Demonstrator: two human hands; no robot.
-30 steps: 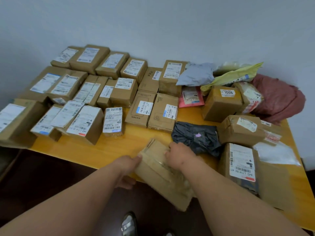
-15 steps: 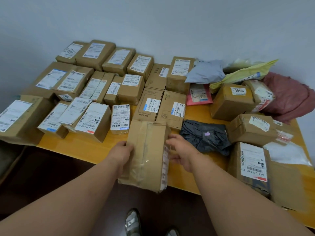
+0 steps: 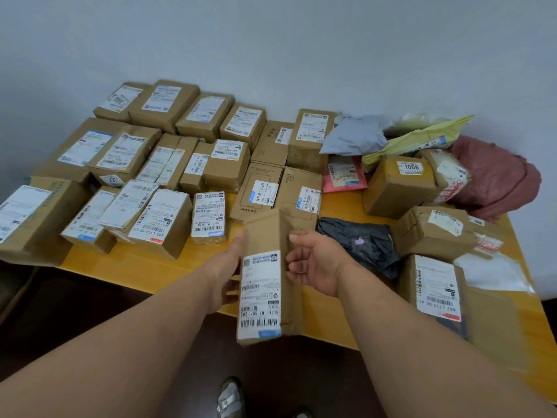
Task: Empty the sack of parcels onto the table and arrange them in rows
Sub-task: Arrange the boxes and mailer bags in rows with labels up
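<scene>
Along the near edge of the surface (image 3: 126, 267), a bare strip lies before the rows of boxes (image 3: 168, 158). Black bag (image 3: 358, 242) right of centre. Long parcel (image 3: 265, 282) upright above the edge, label toward me: left hand (image 3: 224, 267) grips its side, right hand (image 3: 313, 260) curls loosely beside it.

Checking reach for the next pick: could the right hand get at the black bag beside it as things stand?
Probably yes: the right hand is off the held box, and the black bag lies just beyond it, uncovered.
</scene>
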